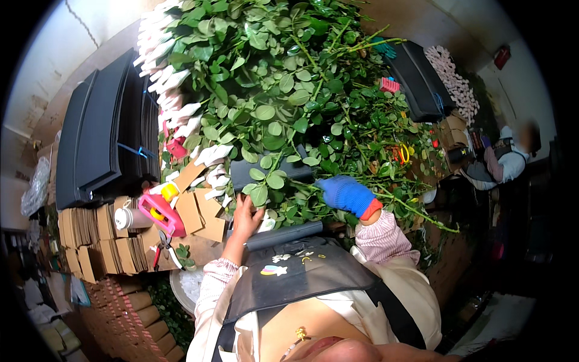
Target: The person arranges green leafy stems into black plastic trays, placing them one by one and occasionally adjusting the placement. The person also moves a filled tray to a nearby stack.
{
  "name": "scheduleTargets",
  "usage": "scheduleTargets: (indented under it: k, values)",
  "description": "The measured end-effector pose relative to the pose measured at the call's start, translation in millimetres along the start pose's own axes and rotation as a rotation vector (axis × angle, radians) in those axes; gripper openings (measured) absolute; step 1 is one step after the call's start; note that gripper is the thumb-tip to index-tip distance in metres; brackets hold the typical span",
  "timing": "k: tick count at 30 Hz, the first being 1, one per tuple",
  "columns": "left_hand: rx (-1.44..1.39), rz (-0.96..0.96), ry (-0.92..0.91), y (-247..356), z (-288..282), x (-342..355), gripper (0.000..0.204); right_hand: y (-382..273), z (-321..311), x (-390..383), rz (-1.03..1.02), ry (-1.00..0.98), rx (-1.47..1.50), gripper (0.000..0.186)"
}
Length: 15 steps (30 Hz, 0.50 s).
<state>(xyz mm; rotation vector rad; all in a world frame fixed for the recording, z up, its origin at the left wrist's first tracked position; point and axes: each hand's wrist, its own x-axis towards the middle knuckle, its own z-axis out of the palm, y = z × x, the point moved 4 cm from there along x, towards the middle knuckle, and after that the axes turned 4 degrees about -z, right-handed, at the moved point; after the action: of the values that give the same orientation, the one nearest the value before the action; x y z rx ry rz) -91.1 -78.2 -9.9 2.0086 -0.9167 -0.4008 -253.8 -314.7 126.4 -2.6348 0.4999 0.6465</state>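
Note:
My bare left hand (pixel 246 216) rests at the near edge of the greenery, its fingers apart beside a leafy sprig (pixel 265 181). Just beyond it lies a dark corrugated sheet (pixel 247 174), partly under leaves. A second dark corrugated piece (pixel 286 235) lies in front of my apron. In a blue knitted glove, my right hand (pixel 347 195) is closed around a rose stem (pixel 317 186) among the leaves; its fingertips are partly hidden. A large heap of leafy rose stems (pixel 283 90) covers the table, with white-sleeved flower heads (pixel 166 75) along its left side.
On the left stand black corrugated sheets (pixel 102 133), cardboard pieces (pixel 208 217), a pink tape dispenser (pixel 166 216), a lidded cup (pixel 129 218) and pruning shears (pixel 164 248). Yellow-orange scissors (pixel 405 154) lie right, near long protruding stems (pixel 416 210). Another person (pixel 503 157) works far right.

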Motion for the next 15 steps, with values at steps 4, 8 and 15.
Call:
scheduleTargets:
  k: [4, 8, 15]
  values:
    - [0.117, 0.069, -0.074, 15, -5, 0, 0.038, 10, 7, 7, -0.09, -0.153, 0.084, 0.045]
    - [0.194, 0.145, -0.093, 19, -4, 2, 0.037, 25, 13, 4, -0.043, -0.067, 0.112, 0.046]
    - [0.215, 0.171, -0.28, 7, 2, 7, 0.031, 52, 58, 30, 0.002, -0.066, 0.029, 0.05]
